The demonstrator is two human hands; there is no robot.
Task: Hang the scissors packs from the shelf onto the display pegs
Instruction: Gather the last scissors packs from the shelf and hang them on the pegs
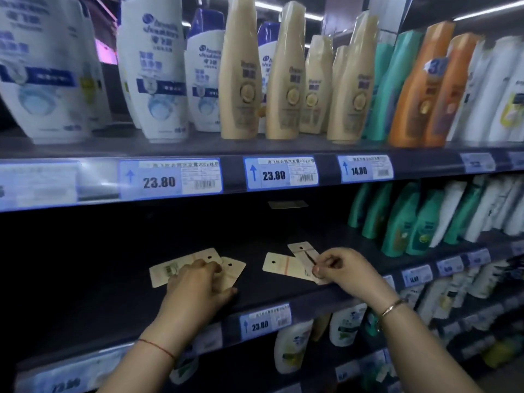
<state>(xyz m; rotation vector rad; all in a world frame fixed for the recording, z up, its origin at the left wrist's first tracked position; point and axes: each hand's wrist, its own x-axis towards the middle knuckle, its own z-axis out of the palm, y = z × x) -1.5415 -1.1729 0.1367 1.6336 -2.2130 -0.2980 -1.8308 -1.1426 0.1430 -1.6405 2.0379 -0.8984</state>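
Several cream cardboard scissors packs with punched hang holes lie on the dark middle shelf [119,282]. A left group [175,266] shows a barcode, with a further pack [234,269] beside it. My left hand [198,290] rests palm down on this group, fingers on the cards. To the right lie two more packs, one flat [279,265] and one overlapping it [304,255]. My right hand [344,272] pinches the near end of the overlapping pack between thumb and fingers. No display pegs are in view.
White, cream, teal and orange shampoo bottles [283,78] fill the shelf above. Teal and white bottles [411,217] stand on the right part of the middle shelf. Price labels [170,178] line the shelf edges. More bottles [295,344] sit on the shelf below.
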